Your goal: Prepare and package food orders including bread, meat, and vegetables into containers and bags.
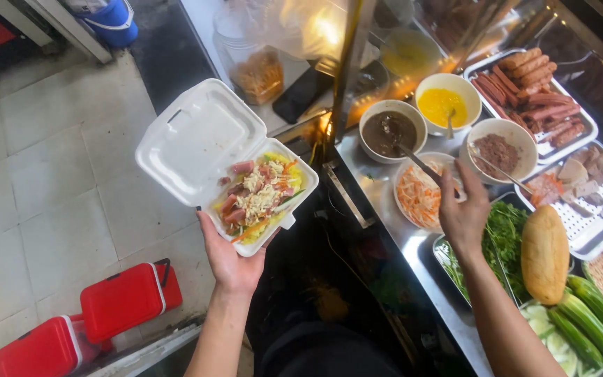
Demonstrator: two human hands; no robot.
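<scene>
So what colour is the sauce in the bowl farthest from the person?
Bright yellow sauce, in a white bowl; the head view shows it best.

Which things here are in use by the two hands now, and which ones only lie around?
In use:
left hand
foam box
right hand
spoon
bowl of brown sauce

Lying about:
bread roll
cucumbers
sausages
red cases

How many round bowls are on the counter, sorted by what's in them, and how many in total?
Brown sauce bowl: 1
Yellow sauce bowl: 1
Minced brown filling bowl: 1
Shredded carrot and radish bowl: 1
Total: 4

The right hand reaches over the shredded bowl; the left hand holds the foam box.
</scene>
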